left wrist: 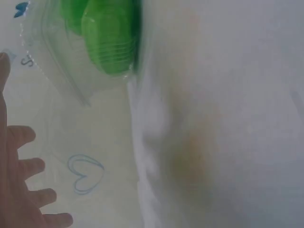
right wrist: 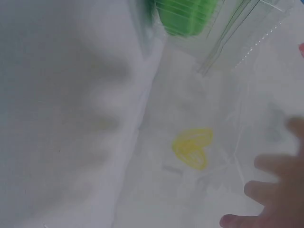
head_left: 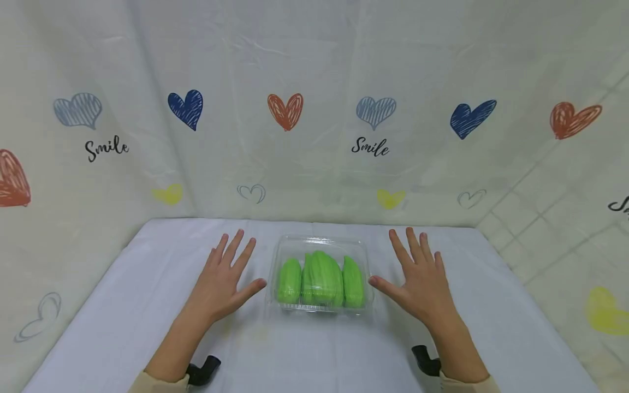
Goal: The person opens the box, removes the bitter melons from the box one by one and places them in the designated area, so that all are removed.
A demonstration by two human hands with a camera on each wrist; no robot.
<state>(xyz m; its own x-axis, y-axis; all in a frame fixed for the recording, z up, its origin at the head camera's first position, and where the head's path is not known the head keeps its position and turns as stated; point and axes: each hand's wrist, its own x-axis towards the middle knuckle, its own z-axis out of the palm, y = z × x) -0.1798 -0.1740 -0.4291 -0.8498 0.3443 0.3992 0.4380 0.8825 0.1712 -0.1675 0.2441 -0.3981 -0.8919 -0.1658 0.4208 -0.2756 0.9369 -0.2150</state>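
Note:
A clear plastic clamshell box (head_left: 319, 243) stands on the white cloth, with several bright green, ridged, elongated pieces (head_left: 321, 278) inside; their exact kind is unclear. To its left my left hand (head_left: 223, 281) is spread, fingers straight and thumb pointing at the box's side. On the other side my right hand (head_left: 420, 284) is spread likewise, its thumb tip close to the box's right edge. Neither hand holds anything. Part of the box shows at the top of the left wrist view, green pieces (left wrist: 111, 38) within, and again at the top of the right wrist view, green piece (right wrist: 187, 14) inside.
White cloth (head_left: 314, 355) covers the table. Behind and at both sides hangs a pale sheet (head_left: 324, 60) printed with hearts and the word "Smile". A black wrist mount (head_left: 203, 371) sits at the left cuff, another black mount (head_left: 425, 360) at the right.

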